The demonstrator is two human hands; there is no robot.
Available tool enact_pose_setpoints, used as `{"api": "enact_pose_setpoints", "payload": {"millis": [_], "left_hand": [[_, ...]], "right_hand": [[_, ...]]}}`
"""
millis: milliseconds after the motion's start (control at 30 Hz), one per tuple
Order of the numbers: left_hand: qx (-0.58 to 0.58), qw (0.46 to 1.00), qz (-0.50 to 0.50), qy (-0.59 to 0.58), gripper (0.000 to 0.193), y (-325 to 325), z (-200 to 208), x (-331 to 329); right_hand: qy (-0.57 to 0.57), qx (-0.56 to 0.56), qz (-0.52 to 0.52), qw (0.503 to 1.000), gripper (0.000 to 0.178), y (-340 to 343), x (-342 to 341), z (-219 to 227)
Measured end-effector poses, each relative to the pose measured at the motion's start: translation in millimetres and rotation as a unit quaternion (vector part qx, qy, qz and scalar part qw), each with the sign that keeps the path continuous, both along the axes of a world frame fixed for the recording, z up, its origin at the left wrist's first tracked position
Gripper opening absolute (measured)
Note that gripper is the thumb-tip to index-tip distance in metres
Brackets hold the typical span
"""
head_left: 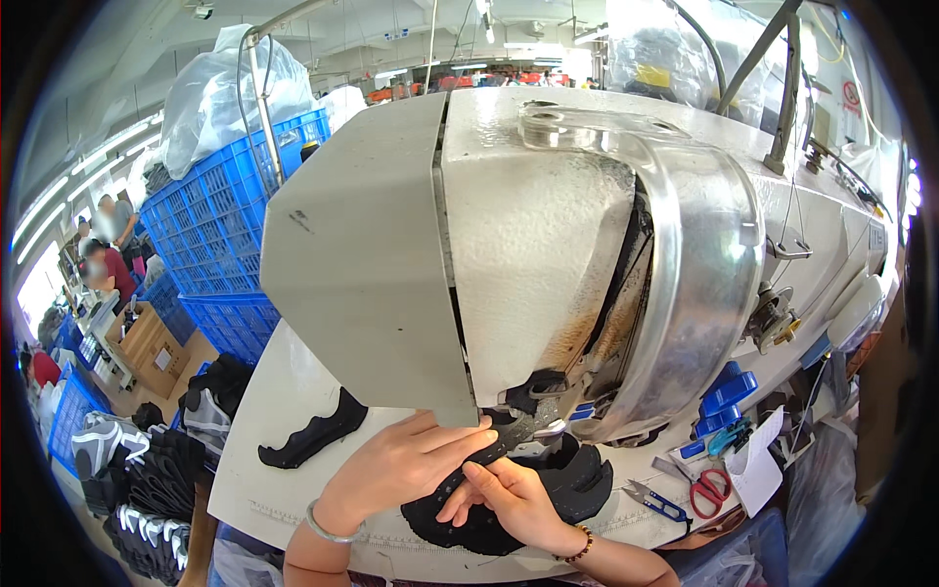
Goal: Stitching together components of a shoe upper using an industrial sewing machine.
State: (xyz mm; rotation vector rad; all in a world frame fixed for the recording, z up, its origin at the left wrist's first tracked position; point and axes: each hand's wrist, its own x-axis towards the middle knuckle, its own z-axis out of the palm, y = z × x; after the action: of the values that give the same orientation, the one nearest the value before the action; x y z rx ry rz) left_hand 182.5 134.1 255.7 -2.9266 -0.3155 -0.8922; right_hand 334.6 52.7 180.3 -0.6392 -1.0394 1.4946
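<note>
A large cream sewing machine head [533,245] fills the middle of the view, its lower end just above my hands. Beneath it lies a black perforated shoe upper [435,523], partly curled on the white table. My left hand [391,474] comes in from the left, its fingers together and gripping the edge of the upper close to the needle area. On the other side my right hand [514,499] pinches the same piece between thumb and fingers. The machine's lower end hides the needle. Another black curved piece [315,435] lies left of my left hand.
Blue-handled thread snips [657,504] and red-handled scissors [709,491] lie at the right, beside a white paper [758,465]. Stacked shoe uppers [147,489] stand at the left. Blue crates [235,205] rise behind the table; people work farther off.
</note>
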Motion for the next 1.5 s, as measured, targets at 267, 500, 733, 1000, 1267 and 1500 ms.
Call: {"api": "enact_pose_setpoints", "payload": {"millis": [267, 500, 733, 1000, 1267, 1500], "left_hand": [[0.030, 0.999, 0.013, -0.018, 0.038, -11, -3, 9], [0.073, 0.997, 0.033, 0.007, 0.040, -18, -8, 14], [0.036, 0.999, 0.024, -0.013, 0.040, -21, -8, 17], [0.080, 0.995, 0.058, 0.000, 0.036, -33, -18, 27], [0.105, 0.990, 0.084, -0.030, 0.031, -32, -21, 31], [-0.075, 0.993, 0.020, -0.084, 0.031, -14, -8, 24]], "right_hand": [[-0.004, -0.014, 0.015, 1.000, 0.025, -6, 10, 0], [-0.003, -0.018, 0.006, 1.000, 0.025, -11, 18, 3], [-0.070, -0.040, -0.044, 0.996, 0.020, -18, 26, 7], [-0.135, -0.080, -0.025, 0.987, 0.018, -25, 41, 25], [-0.439, 0.171, -0.263, 0.842, 0.025, -48, 40, 7], [-0.644, 0.496, -0.341, 0.472, 0.024, -18, 60, 23]]}}
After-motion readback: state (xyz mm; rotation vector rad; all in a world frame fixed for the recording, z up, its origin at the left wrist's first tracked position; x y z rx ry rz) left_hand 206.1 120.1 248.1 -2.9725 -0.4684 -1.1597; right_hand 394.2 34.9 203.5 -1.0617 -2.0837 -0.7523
